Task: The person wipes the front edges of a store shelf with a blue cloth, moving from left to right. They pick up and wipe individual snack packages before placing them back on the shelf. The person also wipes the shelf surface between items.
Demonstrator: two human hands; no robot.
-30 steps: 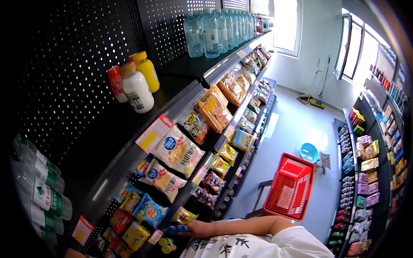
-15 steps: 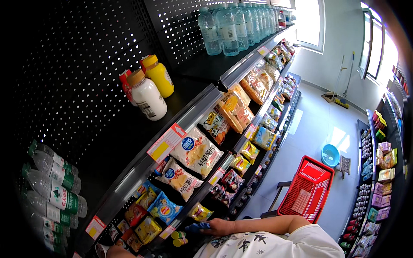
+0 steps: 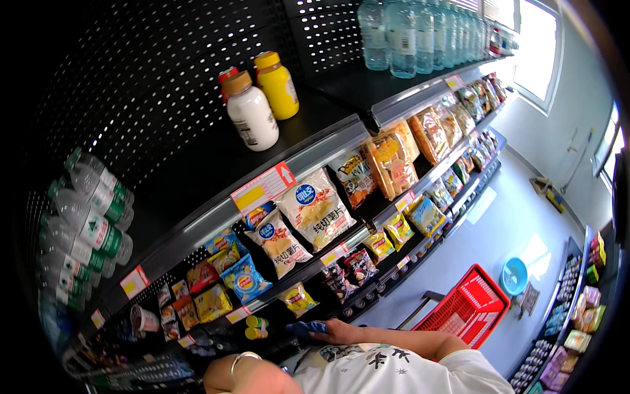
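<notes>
My right hand (image 3: 338,332) is closed around a dark blue cloth (image 3: 304,329) in front of the lower shelves. Beside the cloth, two small yellow-and-green canisters (image 3: 256,327) are at the shelf's edge. My left hand (image 3: 266,379) is at the lower edge, close to my white shirt, with a bracelet on its wrist. Motion smears it, so its fingers cannot be made out. A white printed cup (image 3: 144,319) lies tilted on a lower shelf to the left, apart from both hands. A yellow snack bag (image 3: 298,299) rests above the cloth.
The top shelf (image 3: 190,177) carries a white bottle (image 3: 252,117), a yellow bottle (image 3: 278,89) and green-labelled water bottles (image 3: 92,220). Snack bags (image 3: 315,207) fill the rack below. On the aisle floor are a red basket (image 3: 467,308) and a blue basin (image 3: 514,276). Another stocked shelf (image 3: 571,315) lines the right.
My left hand has moved away from the white cup, back toward my body. The view has shifted, showing more of the lower left shelves. My right hand still holds the cloth.
</notes>
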